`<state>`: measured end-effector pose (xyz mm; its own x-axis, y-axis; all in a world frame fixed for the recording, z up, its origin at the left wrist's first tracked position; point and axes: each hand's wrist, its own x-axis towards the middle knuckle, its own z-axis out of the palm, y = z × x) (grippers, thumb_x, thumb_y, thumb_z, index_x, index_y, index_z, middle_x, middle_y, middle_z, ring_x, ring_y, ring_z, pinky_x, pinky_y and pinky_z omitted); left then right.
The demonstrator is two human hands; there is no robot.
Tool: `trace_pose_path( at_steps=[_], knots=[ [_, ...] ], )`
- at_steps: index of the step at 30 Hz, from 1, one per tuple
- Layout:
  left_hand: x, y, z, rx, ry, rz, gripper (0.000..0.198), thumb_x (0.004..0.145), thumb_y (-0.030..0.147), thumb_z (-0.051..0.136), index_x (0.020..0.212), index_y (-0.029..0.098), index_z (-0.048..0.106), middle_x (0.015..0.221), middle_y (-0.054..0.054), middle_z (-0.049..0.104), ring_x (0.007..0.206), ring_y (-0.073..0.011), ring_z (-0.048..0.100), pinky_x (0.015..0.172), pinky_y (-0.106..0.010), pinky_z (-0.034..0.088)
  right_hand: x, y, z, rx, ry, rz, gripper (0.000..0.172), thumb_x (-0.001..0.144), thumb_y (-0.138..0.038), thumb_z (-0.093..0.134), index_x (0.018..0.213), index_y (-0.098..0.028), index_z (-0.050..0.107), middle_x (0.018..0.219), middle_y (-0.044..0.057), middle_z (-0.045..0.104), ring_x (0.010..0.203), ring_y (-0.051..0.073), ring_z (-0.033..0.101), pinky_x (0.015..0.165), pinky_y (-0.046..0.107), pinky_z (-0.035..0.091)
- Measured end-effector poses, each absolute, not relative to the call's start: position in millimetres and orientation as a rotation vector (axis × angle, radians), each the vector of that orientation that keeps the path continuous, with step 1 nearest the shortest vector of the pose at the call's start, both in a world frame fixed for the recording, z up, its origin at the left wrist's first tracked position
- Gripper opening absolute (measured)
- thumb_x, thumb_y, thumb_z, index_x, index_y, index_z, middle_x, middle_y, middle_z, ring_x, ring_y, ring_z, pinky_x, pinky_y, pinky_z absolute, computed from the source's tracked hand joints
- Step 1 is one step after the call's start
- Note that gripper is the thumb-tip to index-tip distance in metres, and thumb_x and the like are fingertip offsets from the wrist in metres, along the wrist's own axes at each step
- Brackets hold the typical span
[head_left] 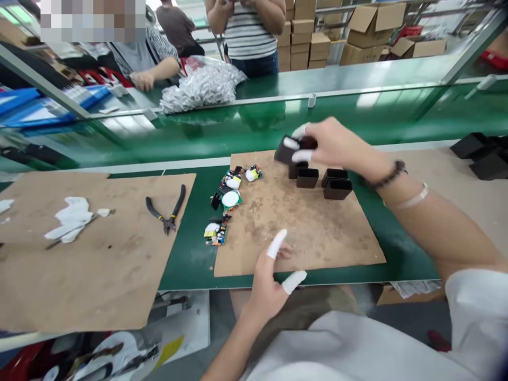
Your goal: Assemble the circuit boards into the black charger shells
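Fingers of your right hand (333,145), white cots on the tips, are pinched on a black plastic housing (288,149), lifted just above the far edge of the brown cardboard mat (317,233). Four more black housings (322,181) stand beneath it. Your left hand (272,275) rests loose and empty at the mat's near edge. Circuit boards (228,201) lie along the mat's left edge; pliers (169,209) sit further left.
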<state>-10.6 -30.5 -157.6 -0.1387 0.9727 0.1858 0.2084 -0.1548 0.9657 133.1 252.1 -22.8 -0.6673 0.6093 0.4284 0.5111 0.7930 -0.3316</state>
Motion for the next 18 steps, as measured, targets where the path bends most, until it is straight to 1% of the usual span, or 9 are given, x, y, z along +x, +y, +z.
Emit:
trace_pose_path(
  at_steps=[1,2,3,5,8,11,13,16,18],
  knots=[
    [-12,-33,-165,1.673,1.505,1.376,0.056,0.089,0.042,0.074,0.142,0.03,0.061,0.099,-0.01,0.074,0.083,-0.0254,0.067,0.079,-0.043,0.055,128,286,-23,-1.06,-2.356,0.193,0.021,0.065,-0.019,0.091,0.078,-0.012,0.075,0.099,0.01,0.084,0.103,0.033,0.079,0.079,0.032,0.061],
    [-11,-34,-172,1.926,1.552,1.402,0.052,0.09,0.035,0.073,0.14,0.03,0.062,0.09,-0.009,0.073,0.075,-0.0252,0.066,0.069,-0.04,0.052,125,316,-25,-1.28,-2.303,0.17,0.023,0.079,-0.024,0.075,0.067,-0.005,0.07,0.111,0.015,0.082,0.116,0.033,0.075,0.081,0.028,0.057],
    [-10,-34,-178,2.134,1.585,1.429,0.048,0.09,0.031,0.071,0.138,0.028,0.063,0.081,-0.008,0.071,0.067,-0.0245,0.063,0.06,-0.038,0.047,123,342,-28,-1.382,-2.289,0.155,0.062,0.09,-0.033,0.028,0.058,0.009,0.062,0.122,0.021,0.073,0.123,0.03,0.067,0.083,0.025,0.048],
    [-6,-32,-184,2.399,1.656,1.464,0.042,0.091,0.022,0.066,0.134,0.022,0.063,0.069,-0.006,0.065,0.057,-0.0224,0.057,0.053,-0.035,0.037,122,377,-35,-1.529,-2.268,0.15,0.057,0.092,-0.031,0.037,0.06,0.007,0.065,0.127,0.027,0.071,0.122,0.03,0.069,0.089,0.023,0.049],
    [0,-28,-181,2.523,1.827,1.447,0.027,0.094,0.011,0.06,0.12,0.013,0.064,0.064,-0.003,0.061,0.055,-0.0189,0.052,0.054,-0.033,0.034,124,391,-45,-1.669,-2.295,0.14,0.018,0.083,-0.016,0.076,0.088,0.001,0.076,0.123,0.031,0.075,0.122,0.035,0.071,0.098,0.038,0.057],
    [2,-26,-173,2.568,1.86,1.414,0.015,0.096,0.01,0.058,0.11,0.011,0.065,0.063,-0.002,0.06,0.056,-0.0171,0.051,0.055,-0.031,0.034,119,380,-42,-1.731,-2.342,0.069,0.039,0.086,-0.015,0.075,0.12,0.002,0.072,0.138,0.035,0.065,0.138,0.042,0.056,0.112,0.059,0.045],
    [3,-25,-170,2.573,1.876,1.399,0.013,0.097,0.011,0.059,0.108,0.011,0.065,0.063,-0.002,0.061,0.057,-0.0169,0.052,0.056,-0.031,0.035,111,366,-37,-1.612,-2.544,0.073,0.051,0.085,-0.018,0.076,0.134,-0.006,0.068,0.148,0.027,0.061,0.14,0.039,0.053,0.115,0.056,0.042],
    [5,-25,-170,2.567,1.883,1.39,0.013,0.097,0.013,0.06,0.109,0.011,0.065,0.064,-0.002,0.062,0.057,-0.017,0.054,0.055,-0.031,0.036,100,339,-33,-1.35,-2.968,0.112,0.048,0.083,-0.017,0.073,0.131,-0.021,0.072,0.134,0.013,0.073,0.118,0.029,0.068,0.099,0.039,0.054],
    [7,-25,-170,2.52,1.858,1.415,0.017,0.098,0.013,0.059,0.113,0.012,0.065,0.067,-0.003,0.064,0.059,-0.0172,0.056,0.056,-0.031,0.039,95,319,-33,-1.34,-3.048,0.023,0.039,0.085,-0.011,0.066,0.122,-0.016,0.077,0.123,0.016,0.076,0.107,0.031,0.072,0.09,0.038,0.056]
  ],
)
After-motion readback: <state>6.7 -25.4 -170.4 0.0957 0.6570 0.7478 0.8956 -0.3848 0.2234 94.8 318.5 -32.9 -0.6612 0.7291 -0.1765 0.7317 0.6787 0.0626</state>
